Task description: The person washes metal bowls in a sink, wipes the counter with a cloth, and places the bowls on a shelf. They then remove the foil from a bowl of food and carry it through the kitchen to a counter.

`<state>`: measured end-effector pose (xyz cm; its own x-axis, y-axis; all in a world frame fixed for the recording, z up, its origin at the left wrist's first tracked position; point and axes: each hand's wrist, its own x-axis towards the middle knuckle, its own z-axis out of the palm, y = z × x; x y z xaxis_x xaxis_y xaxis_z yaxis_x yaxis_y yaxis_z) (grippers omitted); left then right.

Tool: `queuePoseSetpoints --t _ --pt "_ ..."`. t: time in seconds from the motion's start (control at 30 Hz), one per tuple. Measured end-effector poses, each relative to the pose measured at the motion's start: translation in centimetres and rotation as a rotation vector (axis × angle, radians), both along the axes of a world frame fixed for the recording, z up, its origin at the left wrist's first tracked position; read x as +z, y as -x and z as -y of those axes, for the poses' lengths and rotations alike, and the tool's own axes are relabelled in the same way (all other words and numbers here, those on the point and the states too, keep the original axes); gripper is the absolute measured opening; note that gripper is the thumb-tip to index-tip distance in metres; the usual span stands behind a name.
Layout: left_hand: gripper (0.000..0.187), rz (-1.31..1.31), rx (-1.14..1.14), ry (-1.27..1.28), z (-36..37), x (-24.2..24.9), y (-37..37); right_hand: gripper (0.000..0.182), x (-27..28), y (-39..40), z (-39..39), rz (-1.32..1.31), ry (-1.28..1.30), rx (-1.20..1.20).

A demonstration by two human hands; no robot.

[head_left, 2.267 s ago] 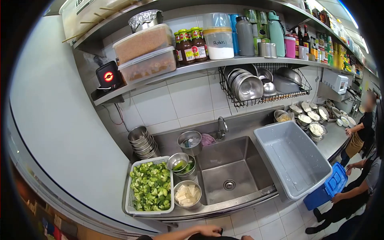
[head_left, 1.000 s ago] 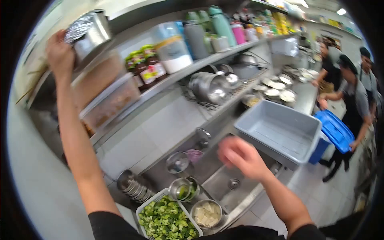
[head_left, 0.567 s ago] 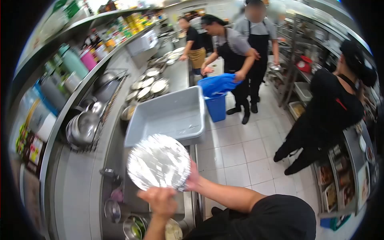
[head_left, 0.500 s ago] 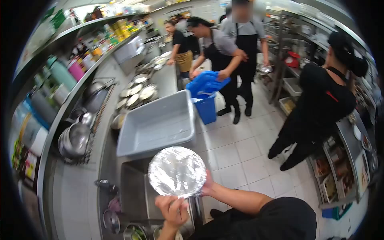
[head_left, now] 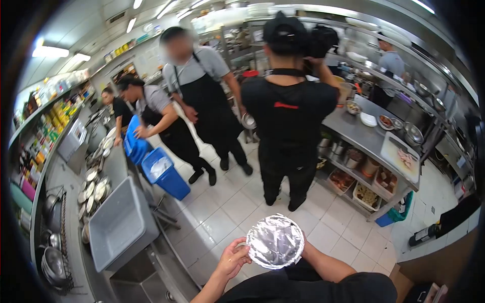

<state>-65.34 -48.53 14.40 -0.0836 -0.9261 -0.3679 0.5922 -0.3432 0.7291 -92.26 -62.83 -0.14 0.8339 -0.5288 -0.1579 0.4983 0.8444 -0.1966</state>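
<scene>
A round dish covered in shiny, crinkled foil (head_left: pixel 275 241) is held in front of my body, over the tiled floor. My left hand (head_left: pixel 235 258) grips its left edge, with thumb and fingers closed at the foil rim. On the other side my right hand (head_left: pixel 307 248) holds the dish from the right and beneath, and most of its fingers are hidden behind the foil. What lies under the foil cannot be seen.
Left, a grey plastic tub (head_left: pixel 121 222) sits by the metal sink (head_left: pixel 146 283). A blue bin (head_left: pixel 166 174) stands beyond. A person in black (head_left: pixel 290 111) stands ahead, near other workers. Right, a steel prep table (head_left: pixel 348 118) holds bowls and a cutting board (head_left: pixel 401 156).
My view has swung right, away from the sink. The foil-covered dish has moved with me from over the sink to over the floor, still in both hands.
</scene>
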Motion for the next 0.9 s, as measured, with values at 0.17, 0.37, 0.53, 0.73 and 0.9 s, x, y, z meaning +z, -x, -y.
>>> queuePoseSetpoints --t 0.17,0.37,0.53,0.73,0.9 --pt "0.031 -0.286 -0.141 0.112 11.9 -4.2 13.5 0.053 -0.5 13.4 0.3 -0.072 0.002 -0.354" --pt "0.058 -0.046 -0.765 -0.097 18.5 -8.9 31.2 0.046 6.8 24.7 -4.7 -0.448 0.176 -0.926" --pt "0.062 -0.258 -1.133 -0.316 21.1 -9.7 43.6 0.053 8.4 36.8 -6.3 -1.634 0.568 -1.163" --pt "0.066 -0.559 -1.350 -0.628 26.7 -10.3 60.5 0.033 15.4 54.3 -5.8 -0.908 0.026 -1.006" --pt "0.071 -0.814 -1.511 -0.746 30.2 -18.4 76.8 0.025 18.6 65.5 -2.5 -1.253 0.168 -0.859"
